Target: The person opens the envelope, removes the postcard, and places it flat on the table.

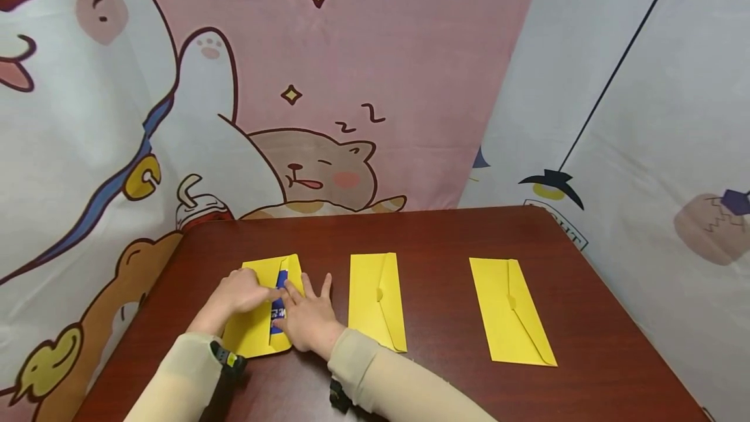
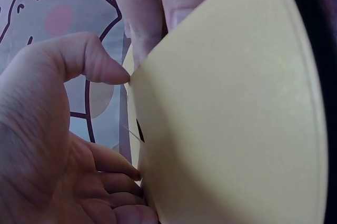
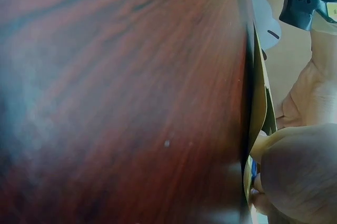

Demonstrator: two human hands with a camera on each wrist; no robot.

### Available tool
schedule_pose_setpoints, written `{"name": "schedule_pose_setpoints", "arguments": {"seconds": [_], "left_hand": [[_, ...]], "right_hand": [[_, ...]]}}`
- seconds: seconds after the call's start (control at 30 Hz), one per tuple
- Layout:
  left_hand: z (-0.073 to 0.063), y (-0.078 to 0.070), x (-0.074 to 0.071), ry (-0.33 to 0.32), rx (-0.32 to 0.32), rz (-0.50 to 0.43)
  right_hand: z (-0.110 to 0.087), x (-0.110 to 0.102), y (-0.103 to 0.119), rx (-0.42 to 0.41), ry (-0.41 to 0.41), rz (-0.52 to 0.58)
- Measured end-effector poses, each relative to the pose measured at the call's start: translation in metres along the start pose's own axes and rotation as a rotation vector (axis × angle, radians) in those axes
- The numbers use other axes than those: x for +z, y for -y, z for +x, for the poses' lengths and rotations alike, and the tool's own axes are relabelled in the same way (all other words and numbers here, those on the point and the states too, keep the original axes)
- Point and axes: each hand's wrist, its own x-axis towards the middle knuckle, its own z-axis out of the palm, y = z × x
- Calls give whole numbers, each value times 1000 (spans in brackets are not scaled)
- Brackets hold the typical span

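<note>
A yellow envelope [image 1: 253, 325] lies at the left of the table, its long opening showing a blue piece with white lettering [image 1: 278, 308]. My left hand [image 1: 243, 292] is on its left half, thumb pointing right to the opening. In the left wrist view, the thumb tip meets the envelope's edge and the other fingers are curled against the paper. My right hand [image 1: 310, 318] lies with spread fingers over the envelope's right side, some fingertips on the blue piece. In the right wrist view, most of its fingers are hidden behind the hand.
Two more yellow envelopes lie on the brown table [image 1: 445, 383]: a middle envelope [image 1: 369, 292] just right of my right hand, and a right envelope [image 1: 506, 318] farther off. Both have their flaps folded over. A cartoon-printed cloth [image 1: 410, 83] hangs behind the table.
</note>
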Motion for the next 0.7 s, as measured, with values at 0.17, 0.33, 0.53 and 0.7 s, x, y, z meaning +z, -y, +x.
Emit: {"name": "schedule_pose_setpoints", "arguments": {"seconds": [0.17,0.33,0.53,0.7], "left_hand": [[0,-1,0,3,-5,-1],[-1,-3,0,6,-13,-14],[-1,-4,1,6,-19,-18],[-1,-4,1,3,-21,-6]], "right_hand": [[-1,-1,-1,5,14,-1],[-3,-2,-2,9,28,-8],[-6,-1,-5,17,35,-18],[-8,-1,-8,19,30,-29]]}}
